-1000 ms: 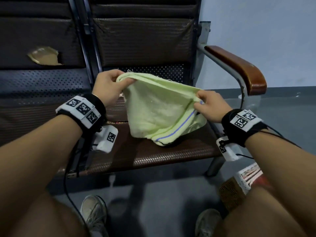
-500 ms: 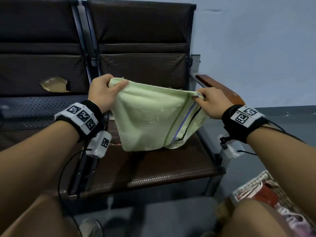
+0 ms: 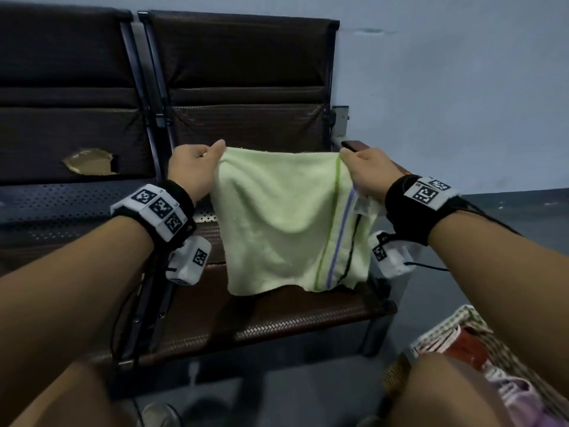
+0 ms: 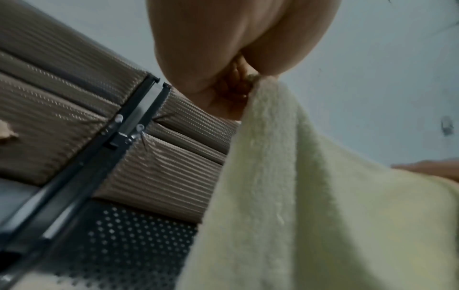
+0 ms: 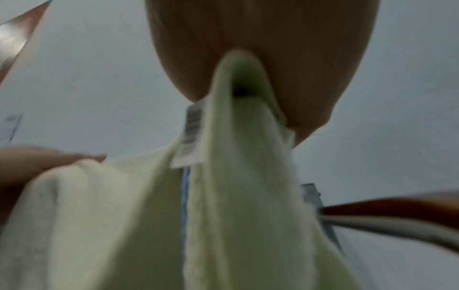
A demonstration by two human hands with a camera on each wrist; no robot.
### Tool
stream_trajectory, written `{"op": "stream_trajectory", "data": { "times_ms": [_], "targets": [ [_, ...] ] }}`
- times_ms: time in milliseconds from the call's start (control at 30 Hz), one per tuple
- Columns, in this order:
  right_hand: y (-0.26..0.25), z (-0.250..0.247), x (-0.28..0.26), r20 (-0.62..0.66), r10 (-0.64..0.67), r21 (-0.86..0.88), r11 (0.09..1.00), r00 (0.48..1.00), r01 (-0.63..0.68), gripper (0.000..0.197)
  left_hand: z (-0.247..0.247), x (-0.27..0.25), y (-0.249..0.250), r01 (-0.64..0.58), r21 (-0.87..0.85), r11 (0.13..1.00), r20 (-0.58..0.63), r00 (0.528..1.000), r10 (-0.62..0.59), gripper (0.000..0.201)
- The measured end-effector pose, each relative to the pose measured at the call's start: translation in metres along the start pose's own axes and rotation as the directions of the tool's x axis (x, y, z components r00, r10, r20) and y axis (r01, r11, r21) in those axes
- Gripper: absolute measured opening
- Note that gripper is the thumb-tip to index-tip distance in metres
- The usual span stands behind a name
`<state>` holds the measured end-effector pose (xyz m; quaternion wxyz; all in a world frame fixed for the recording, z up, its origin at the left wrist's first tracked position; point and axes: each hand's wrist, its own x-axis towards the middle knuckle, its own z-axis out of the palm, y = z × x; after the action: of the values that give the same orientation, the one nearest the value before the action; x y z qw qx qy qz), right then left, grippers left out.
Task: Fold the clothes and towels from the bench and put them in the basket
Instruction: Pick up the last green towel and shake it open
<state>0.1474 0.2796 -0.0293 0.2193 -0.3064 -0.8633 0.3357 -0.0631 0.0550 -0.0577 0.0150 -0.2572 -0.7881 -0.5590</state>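
While your left hand (image 3: 192, 167) and right hand (image 3: 368, 171) are pinching the towel (image 3: 277, 220) by its top corners above the table (image 3: 277, 322), you are best keeping that edge taut and level before folding

The towel (image 3: 277, 223) is pale green with 3 thin stripes near one side: bright green, lavender-blue and black. The bench (image 3: 246, 87) is dark brown with a woven texture. The basket (image 3: 446, 328) is beige wicker, holding red and pink fabric. The wristbands (image 3: 160, 208) are black with white, black-patterned marker tags.
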Motion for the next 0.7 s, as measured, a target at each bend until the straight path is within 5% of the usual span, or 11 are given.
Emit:
{"op": "stream_trajectory", "data": {
  "times_ms": [100,267,367,433,567,700],
  "targets": [
    [-0.003,0.008,0.003,0.034,0.113,0.186,0.976,0.993,-0.118,0.057,0.017,-0.012,0.012,0.036,-0.219,0.975,0.041,0.999,-0.027,0.060],
    [-0.021,0.034,0.002,0.183,0.220,0.389,0.879,0.958,-0.276,0.045,0.053,-0.049,0.040,-0.074,-0.317,0.946,0.242,0.958,0.156,0.035],
    [-0.032,0.045,-0.006,0.330,0.197,0.578,0.731,0.923,-0.362,0.052,0.064,-0.066,0.047,-0.172,-0.255,0.952,0.319,0.914,0.251,0.019],
    [-0.035,0.046,-0.015,0.437,0.125,0.555,0.742,0.891,-0.376,0.057,0.064,-0.071,0.047,-0.213,-0.214,0.953,0.349,0.895,0.278,0.019],
    [-0.030,0.045,-0.019,0.400,0.111,0.500,0.805,0.910,-0.318,0.020,0.056,-0.068,0.044,0.034,-0.310,0.950,0.451,0.885,0.116,0.019],
    [-0.028,0.043,-0.017,0.382,0.106,0.433,0.857,0.918,-0.279,0.030,0.050,-0.049,0.034,0.137,-0.317,0.939,0.293,0.955,-0.040,0.037]
  ]
}}
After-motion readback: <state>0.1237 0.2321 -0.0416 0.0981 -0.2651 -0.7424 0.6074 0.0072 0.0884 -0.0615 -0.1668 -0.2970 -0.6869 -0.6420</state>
